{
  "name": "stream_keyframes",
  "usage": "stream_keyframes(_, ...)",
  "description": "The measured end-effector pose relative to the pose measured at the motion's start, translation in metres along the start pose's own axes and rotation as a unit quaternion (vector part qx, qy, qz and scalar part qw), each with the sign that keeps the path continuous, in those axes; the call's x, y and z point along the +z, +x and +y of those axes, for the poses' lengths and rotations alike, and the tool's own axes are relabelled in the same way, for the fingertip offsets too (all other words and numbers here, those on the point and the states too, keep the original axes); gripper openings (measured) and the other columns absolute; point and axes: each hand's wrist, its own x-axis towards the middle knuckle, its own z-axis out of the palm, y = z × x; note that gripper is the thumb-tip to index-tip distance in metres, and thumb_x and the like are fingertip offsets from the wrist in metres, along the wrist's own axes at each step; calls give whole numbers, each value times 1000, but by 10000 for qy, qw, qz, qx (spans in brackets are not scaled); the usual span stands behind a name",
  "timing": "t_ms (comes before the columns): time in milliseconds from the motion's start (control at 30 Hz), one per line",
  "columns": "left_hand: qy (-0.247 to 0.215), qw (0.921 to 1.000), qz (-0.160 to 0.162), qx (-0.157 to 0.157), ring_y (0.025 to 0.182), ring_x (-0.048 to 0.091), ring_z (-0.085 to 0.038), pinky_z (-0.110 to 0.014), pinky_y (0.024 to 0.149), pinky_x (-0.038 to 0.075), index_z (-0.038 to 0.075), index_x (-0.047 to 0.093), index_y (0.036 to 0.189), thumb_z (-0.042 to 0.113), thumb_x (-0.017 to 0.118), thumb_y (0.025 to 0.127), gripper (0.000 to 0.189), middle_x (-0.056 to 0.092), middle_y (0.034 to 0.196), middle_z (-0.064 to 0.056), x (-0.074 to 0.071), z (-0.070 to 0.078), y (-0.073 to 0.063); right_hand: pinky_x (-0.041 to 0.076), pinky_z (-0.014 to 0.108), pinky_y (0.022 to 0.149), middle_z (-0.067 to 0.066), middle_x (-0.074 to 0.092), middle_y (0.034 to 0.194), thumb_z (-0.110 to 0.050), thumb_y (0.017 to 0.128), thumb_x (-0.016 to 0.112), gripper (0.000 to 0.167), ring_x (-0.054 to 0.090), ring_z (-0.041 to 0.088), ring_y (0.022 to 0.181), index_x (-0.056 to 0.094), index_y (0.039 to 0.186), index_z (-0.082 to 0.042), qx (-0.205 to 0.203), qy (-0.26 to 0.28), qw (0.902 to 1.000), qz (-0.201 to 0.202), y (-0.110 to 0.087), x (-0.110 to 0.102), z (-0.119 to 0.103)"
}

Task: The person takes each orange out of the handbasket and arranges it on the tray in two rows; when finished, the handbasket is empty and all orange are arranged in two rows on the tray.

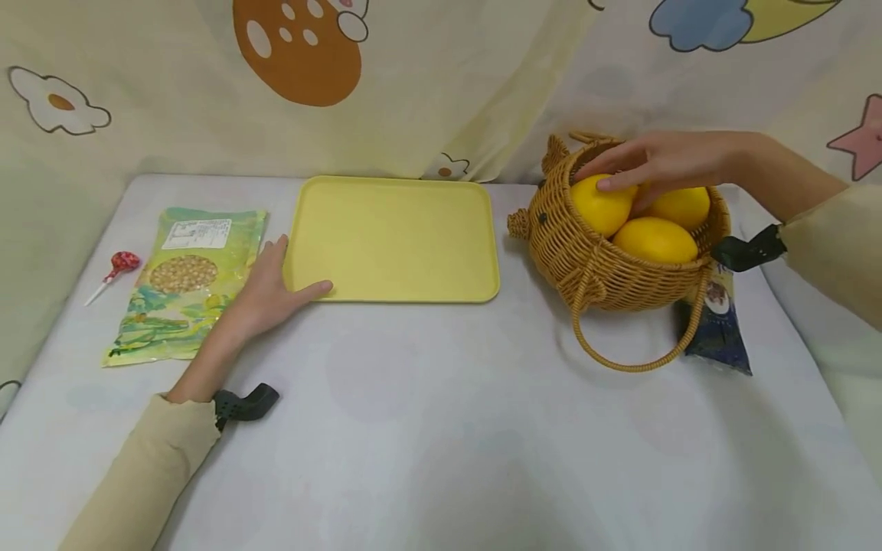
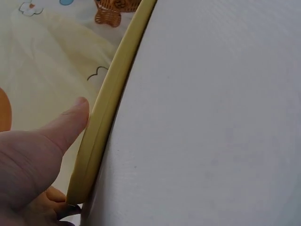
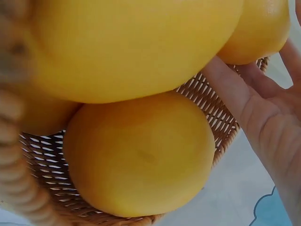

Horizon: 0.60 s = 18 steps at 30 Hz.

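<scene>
Yellow fruit (image 1: 598, 208) up top in the wicker basket (image 1: 566, 249), ur R hand (image 1: 658, 162) has thumb n fingers round it; ur L hand's (image 1: 265, 297) spread wide, touching the tray's (image 1: 393, 241) near-left corner btw.

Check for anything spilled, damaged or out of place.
Nothing looks spilled or damaged. Slightly odd: at the right, the dark packet lies partly hidden by the wicker basket; I can't tell whether it's pinned underneath.

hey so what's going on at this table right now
A person's right hand is in a wicker basket, its grip on one yellow fruit, with more fruit beside it. The left hand touches a yellow tray at its near left corner. A printed bag and a lollipop lie left of the tray.
</scene>
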Motion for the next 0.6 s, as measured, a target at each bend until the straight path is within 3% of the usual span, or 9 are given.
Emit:
stream_keyframes(167, 154, 9998, -29, -75, 148, -7, -46, -69, 115, 9, 3, -9, 155, 57, 65, 85, 116, -5, 161, -27, 3, -2, 2, 56, 32, 93, 8, 22, 158, -37, 102, 47, 56, 52, 5, 120, 28, 153, -22, 94, -107, 9995, -283, 7, -5, -2)
stream_keyframes(400, 163, 9998, -25, -103, 148, -6, -48, -71, 114, 9, 4, -10, 155, 58, 66, 84, 117, -8, 160, -28, 5, -3, 1, 55, 33, 94, 13, 19, 159, -37, 102, 47, 61, 45, 27, 132, 22, 155, -20, 166, -84, 9984, -533, 15, -6, -3)
stream_keyframes(600, 160, 9998, -18, -104, 149, -8, -45, -70, 115, 8, 4, -10, 155, 58, 66, 83, 118, -9, 161, -26, 6, -3, 2, 54, 36, 97, 18, 10, 160, -35, 102, 46, 64, 40, 34, 134, 18, 156, -16, 155, -61, 9977, -662, 19, -3, 1)
